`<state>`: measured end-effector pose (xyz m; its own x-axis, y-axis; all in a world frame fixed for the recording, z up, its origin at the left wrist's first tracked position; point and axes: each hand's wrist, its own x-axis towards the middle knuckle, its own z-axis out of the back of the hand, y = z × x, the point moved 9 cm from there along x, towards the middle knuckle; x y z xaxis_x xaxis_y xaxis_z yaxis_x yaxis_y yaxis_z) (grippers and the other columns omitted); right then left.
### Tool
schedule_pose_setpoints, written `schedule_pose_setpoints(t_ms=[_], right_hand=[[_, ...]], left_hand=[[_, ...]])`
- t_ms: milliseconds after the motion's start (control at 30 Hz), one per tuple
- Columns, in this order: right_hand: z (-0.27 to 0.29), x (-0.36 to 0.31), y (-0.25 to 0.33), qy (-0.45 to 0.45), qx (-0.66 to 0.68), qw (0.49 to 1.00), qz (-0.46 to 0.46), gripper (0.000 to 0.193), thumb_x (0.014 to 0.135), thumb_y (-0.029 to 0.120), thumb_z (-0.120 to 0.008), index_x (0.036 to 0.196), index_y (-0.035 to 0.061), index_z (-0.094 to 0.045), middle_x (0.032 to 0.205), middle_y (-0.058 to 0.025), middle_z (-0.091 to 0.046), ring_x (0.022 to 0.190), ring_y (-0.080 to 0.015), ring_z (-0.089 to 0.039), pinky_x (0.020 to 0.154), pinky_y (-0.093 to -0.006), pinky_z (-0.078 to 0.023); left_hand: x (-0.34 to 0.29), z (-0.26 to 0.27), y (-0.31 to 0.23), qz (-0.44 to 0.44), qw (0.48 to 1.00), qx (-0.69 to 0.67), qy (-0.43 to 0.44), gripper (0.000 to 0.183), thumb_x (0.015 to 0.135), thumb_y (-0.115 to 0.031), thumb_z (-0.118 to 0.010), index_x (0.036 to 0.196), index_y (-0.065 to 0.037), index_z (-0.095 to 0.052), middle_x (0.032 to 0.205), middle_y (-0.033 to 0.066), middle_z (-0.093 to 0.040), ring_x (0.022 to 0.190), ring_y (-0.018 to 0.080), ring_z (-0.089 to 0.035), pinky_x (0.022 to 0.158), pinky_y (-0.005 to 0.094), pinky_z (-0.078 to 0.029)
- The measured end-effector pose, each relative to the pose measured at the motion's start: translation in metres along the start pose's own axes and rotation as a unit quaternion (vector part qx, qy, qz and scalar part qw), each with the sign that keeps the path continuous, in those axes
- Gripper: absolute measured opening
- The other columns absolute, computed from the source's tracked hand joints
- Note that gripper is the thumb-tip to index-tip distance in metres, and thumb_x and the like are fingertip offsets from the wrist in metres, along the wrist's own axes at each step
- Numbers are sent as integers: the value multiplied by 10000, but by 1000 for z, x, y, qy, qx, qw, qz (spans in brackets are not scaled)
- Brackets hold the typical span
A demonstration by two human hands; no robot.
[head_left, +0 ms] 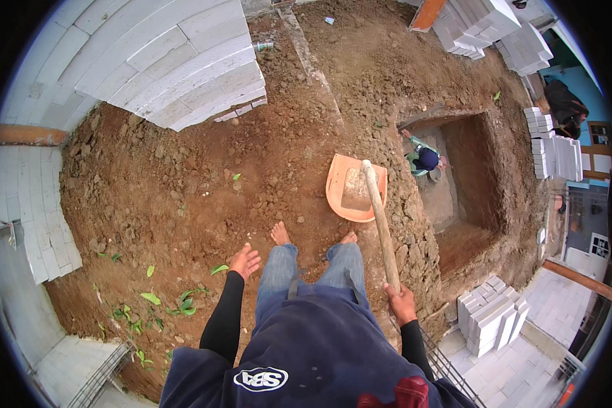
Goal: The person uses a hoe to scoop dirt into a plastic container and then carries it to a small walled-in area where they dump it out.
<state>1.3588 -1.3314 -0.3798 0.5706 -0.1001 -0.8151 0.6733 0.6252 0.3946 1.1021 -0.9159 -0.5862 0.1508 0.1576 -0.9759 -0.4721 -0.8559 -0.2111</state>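
Your head camera looks steeply down through a wide fisheye lens: your dark shirt point(319, 340) looms close at six o'clock, soil point(204, 204) farther below, the pit point(476, 170) toward three o'clock.

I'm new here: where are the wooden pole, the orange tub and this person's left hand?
Wooden pole point(381, 230): head view, middle of its shaft.
Orange tub point(336, 182): head view, its left wall.
Left hand point(244, 261): head view, middle of the hand.

Brown soil point(204, 163), orange tub point(335, 188), leaves point(150, 298), possibly litter point(329, 20)
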Motion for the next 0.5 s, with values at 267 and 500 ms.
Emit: schedule_pose_setpoints(t_ms=[267, 500], right_hand=[[-22, 102, 48, 59, 39, 997, 24, 373, 824, 321, -719, 964, -7, -612, 599, -28, -545, 501, -95, -546, 465, -268, -440], [-61, 206, 91, 20, -327, 934, 143, 453, 780, 352, -712, 994, -29, -593, 863, -245, -669, 818, -361, -679, 697, -438, -528]], left_hand=[[14, -106, 6, -24, 998, 49, 29, 703, 910, -492, -566, 1426, -69, -343, 1324, 120, -521, 1140, 249, -538, 950, 399, -415], [3, -260, 64, 30, 987, 110, 110, 709, 929, -499, -541, 1445, -66, -317, 1374, 130, -479, 1233, 257, -491, 1003, 388, -403]])
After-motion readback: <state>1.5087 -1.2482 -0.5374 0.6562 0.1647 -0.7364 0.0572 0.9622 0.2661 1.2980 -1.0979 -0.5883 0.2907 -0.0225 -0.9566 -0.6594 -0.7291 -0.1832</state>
